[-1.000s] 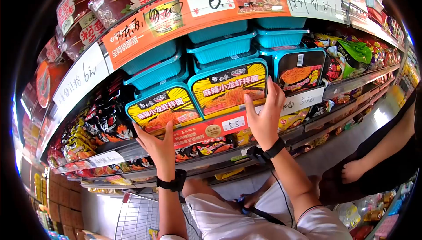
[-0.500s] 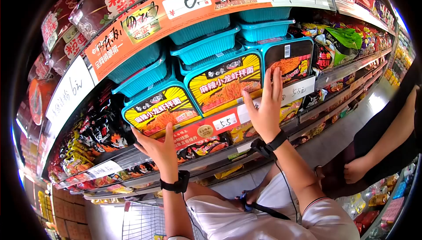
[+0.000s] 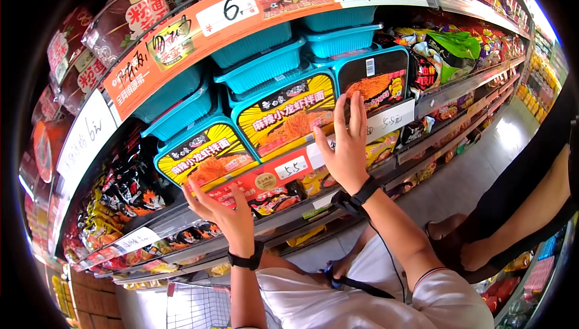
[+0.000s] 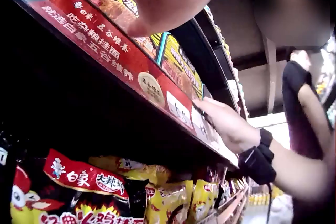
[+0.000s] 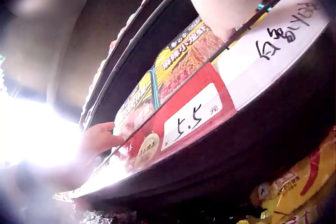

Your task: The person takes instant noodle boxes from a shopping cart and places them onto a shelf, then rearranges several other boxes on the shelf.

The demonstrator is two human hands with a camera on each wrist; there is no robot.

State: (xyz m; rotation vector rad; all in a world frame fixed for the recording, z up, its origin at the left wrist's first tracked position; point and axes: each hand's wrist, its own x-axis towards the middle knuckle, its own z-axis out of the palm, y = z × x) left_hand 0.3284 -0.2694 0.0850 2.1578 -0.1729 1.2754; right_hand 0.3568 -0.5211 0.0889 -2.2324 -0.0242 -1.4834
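Observation:
Two yellow-and-black noodle boxes with blue-green rims, a left box (image 3: 205, 153) and a middle box (image 3: 286, 112), stand tilted forward on the shelf. To their right is a black-topped noodle box (image 3: 375, 82) with a barcode. My left hand (image 3: 224, 211) is at the shelf edge below the left box, fingers extended and thumb apart, holding nothing. Fingers raised and spread, my right hand (image 3: 345, 148) overlaps the border between the middle box and the black-topped one. In the left wrist view the right hand (image 4: 231, 124) is beside the price strip (image 4: 118, 58).
Blue-green trays (image 3: 262, 66) are stacked behind the boxes, under an orange price banner (image 3: 211, 21). Bagged noodles (image 3: 129, 187) fill the shelf at left, with more bags (image 3: 452, 51) at right. A bystander's arm (image 3: 518, 220) is at right; a wire cart (image 3: 196, 305) stands below.
My right hand has left the middle box's right edge and shifted right, towards the black-topped box. My left hand has slid slightly right along the shelf edge. The boxes keep their places.

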